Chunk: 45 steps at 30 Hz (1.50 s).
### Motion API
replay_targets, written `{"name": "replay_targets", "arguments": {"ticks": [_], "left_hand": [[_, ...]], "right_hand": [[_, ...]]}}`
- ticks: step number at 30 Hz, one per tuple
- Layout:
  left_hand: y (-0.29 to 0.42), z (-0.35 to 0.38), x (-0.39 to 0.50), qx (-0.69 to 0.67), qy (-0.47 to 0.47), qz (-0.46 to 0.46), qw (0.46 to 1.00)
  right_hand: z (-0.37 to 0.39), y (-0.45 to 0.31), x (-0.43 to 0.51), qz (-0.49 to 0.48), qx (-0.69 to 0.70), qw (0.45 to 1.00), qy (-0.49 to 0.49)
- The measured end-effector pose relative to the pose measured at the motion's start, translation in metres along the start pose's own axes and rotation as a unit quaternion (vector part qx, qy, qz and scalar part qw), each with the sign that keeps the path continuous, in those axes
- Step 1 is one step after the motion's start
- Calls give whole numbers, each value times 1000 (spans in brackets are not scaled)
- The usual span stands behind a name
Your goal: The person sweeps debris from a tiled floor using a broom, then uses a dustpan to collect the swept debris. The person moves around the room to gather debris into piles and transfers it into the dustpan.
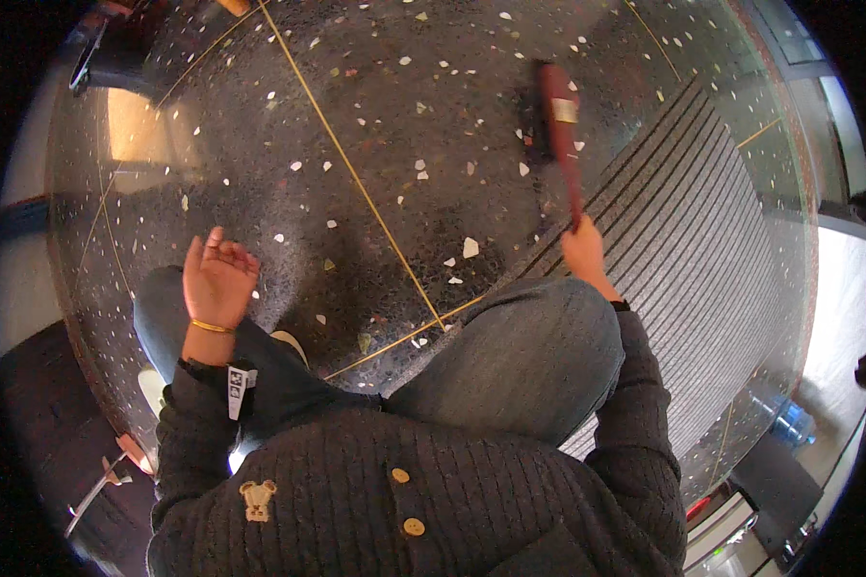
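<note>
My right hand (584,249) grips the thin end of a dark red long-handled brush (564,122), held out in front of my right knee. A pale label sits on the wide head of the brush. Along its left side runs a dark strip that looks like bristles, blurred here. Beneath the brush is the dark terrazzo floor (418,130), speckled with white chips and crossed by brass lines. Over my left knee, my left hand (220,278) is raised and holds nothing, palm showing and fingers partly curled. A yellow band circles that wrist.
A grey striped mat (693,274) lies on my right, its corner near the brush. Farther right stands a large blue water bottle (792,422). A dark piece of furniture with a metal handle (95,494) is at the lower left. Another dark object (119,50) is at upper left.
</note>
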<state>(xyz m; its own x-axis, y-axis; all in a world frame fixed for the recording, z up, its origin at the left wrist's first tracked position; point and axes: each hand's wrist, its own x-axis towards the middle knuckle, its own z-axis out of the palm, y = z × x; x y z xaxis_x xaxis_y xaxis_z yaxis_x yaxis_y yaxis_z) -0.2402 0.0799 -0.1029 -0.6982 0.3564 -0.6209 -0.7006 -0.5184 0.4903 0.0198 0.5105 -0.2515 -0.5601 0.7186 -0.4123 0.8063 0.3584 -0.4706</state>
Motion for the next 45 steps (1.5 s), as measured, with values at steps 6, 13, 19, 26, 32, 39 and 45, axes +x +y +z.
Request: {"name": "replay_targets", "arguments": {"ticks": [6,13,19,26,32,39,45], "left_hand": [[52,1,14,-9,-5,52,999],[63,-4,32,29,56,36,997],[66,8,30,31,31,19,999],[66,49,-22,32,100,0,994],[50,97,-74,35,133,-84,987],[20,100,-123,58,129,-204,969],[-33,31,-177,242,208,-268,909]], "right_hand": [[9,12,-20,-24,-137,979,-147],[15,20,-38,138,-99,985,13],[10,33,-49,145,-103,983,-33],[-3,27,-76,103,-81,991,-4],[-57,14,-80,97,-125,987,-10],[-126,-19,-100,236,123,964,-17],[-192,-43,-166,381,541,739,-129]]}}
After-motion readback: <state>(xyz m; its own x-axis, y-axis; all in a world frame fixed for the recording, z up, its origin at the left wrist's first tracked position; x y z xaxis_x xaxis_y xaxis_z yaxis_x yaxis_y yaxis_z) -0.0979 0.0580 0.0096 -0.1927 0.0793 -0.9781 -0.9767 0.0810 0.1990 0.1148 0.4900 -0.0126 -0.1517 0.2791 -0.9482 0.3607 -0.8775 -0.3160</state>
